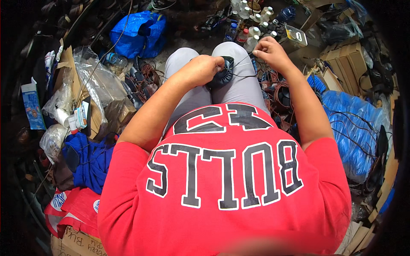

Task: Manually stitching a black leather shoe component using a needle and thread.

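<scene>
Left grip (206,69) closes on dark piece (224,77); right grip (272,54) pinches thread (243,59).

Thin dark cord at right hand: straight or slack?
Straight: this thin dark cord shows no sag between the black pleated piece and the right hand.

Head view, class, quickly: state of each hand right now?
Left hand: closed by the black stitched piece; contents hidden.
Right hand: closed, pinching a dark cord.

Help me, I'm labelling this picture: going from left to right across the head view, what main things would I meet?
Tall blue box → shiny blue bag → left hand → red-capped bottle → right hand → brown cardboard box.
</scene>
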The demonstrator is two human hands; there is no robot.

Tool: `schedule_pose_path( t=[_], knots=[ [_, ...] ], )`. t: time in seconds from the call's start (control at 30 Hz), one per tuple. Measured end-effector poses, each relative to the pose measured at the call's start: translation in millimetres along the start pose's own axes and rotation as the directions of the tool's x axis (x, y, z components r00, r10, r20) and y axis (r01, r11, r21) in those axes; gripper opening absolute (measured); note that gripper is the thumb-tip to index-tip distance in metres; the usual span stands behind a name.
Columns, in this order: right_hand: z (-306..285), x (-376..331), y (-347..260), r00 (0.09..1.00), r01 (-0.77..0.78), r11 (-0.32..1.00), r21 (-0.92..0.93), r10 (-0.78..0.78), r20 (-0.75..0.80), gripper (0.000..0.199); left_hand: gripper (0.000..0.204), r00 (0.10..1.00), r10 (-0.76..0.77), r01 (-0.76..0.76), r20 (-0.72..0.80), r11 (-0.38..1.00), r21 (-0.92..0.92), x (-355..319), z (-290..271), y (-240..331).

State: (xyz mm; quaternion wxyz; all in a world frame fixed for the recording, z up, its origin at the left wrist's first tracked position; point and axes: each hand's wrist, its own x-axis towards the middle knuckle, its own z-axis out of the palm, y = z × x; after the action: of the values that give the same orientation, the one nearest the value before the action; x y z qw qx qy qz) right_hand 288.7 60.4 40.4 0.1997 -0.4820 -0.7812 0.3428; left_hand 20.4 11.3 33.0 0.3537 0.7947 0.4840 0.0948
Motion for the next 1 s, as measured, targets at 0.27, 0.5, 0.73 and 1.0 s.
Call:
schedule_pose_path(
  t=[0.27,0.5,0.73,1.0],
  knots=[
    [11.6,-4.6,-66.7,0.957,0.276,0.836,-0.474,-0.192,0.218,0.015,0.011,0.998,0.040,-0.041,0.041,0.999,0.025,-3.5,-8.4,-0.3],
    [39.7,4.7,-63.0,0.902,0.346,0.818,-0.459,-0.155,0.403,0.004,0.009,0.969,0.245,-0.245,-0.024,0.970,0.002,-7.3,-7.2,-18.5],
    [-6.2,-33.6,19.6,0.981,-0.118,0.941,-0.318,0.161,0.112,0.006,0.008,0.949,-0.128,0.126,-0.289,0.992,-0.024,-96.1,-51.2,-83.5],
    [37.8,24.4,-63.4,1.000,0.013,0.203,0.979,-0.022,-0.009,0.024,0.014,0.875,0.228,-0.483,-0.427,0.450,-0.751,-40.0,-71.7,27.5]
  ],
)
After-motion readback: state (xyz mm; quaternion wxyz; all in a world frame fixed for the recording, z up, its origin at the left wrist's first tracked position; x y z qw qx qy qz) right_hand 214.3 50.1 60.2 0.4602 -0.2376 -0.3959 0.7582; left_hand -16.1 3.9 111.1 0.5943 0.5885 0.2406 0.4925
